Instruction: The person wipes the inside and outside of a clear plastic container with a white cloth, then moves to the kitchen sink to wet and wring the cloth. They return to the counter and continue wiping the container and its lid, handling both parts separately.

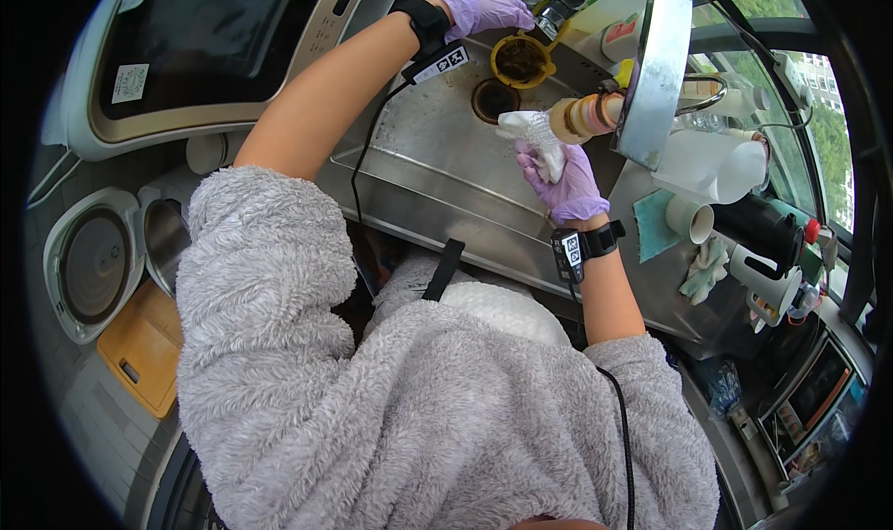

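My left hand [488, 10], in a purple disposable glove, reaches to the metal faucet [556, 15] at the back of the sink. Its fingertips are beside the faucet; whether they grip anything is not clear. Below them a yellow plastic strainer [522, 77] with dark residue inside rests beside the round drain [494, 103]. A crumpled white cloth or wipe [548, 146] is in my right hand [571, 178], also gloved in purple, palm turned up over the stainless steel sink [446, 150]. The cloth's upper end lies near the drain.
A metal shelf [654, 63] overhangs the right side, with ring-shaped rolls [584, 117] by its edge. Right of the sink are a translucent jug [708, 167], a white cup [691, 217] and a teal cloth [654, 226]. At left stands a countertop appliance [209, 42]. A black cable [359, 167] crosses the sink's edge.
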Tool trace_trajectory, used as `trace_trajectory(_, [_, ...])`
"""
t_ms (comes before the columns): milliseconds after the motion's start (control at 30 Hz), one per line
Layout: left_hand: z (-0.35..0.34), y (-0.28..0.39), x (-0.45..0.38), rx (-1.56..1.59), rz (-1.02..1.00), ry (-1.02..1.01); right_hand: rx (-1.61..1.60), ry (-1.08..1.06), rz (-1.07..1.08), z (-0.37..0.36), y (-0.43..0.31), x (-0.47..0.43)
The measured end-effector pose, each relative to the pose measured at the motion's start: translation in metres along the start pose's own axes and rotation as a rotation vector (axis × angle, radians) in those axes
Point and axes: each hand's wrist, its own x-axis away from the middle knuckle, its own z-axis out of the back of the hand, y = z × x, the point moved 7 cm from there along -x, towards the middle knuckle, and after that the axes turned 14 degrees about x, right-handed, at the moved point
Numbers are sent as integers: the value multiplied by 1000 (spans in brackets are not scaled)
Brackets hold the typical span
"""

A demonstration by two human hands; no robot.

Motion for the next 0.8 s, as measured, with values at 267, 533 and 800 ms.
trace_trajectory(267, [-114,-2,94,414,320,-283,-180,-248,12,18,19,-18])
trace_trajectory(533, [-176,-3,137,1195,335,226,-219,-203,172,-17,13,5])
trace_trajectory(800, [-159,4,140,601,226,234,121,-19,91,-11,9,19])
